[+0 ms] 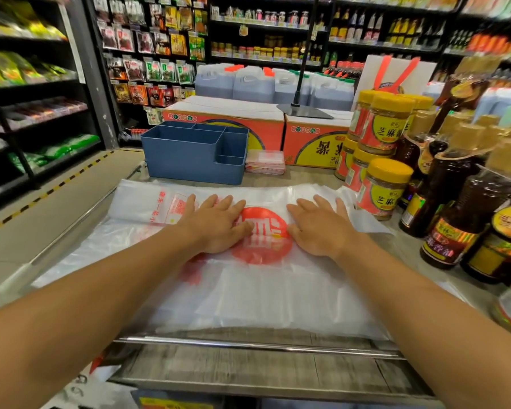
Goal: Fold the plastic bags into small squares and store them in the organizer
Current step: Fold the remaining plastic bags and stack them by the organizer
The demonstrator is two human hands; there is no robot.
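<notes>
- plastic bag: translucent white with a red round logo, spread flat on the counter, its far edge folded over.
- left hand: fingers straight and spread, palm pressing down on the bag just left of the logo; grips nothing.
- right hand: fingers straight, palm flat on the bag just right of the logo; grips nothing.
- organizer: blue, several compartments, upright behind the bag at the counter's far side.
- stack of folded bags: just beside the organizer's right wall.
- yellow-lidded jars and dark bottles: standing at the right of the counter.
</notes>
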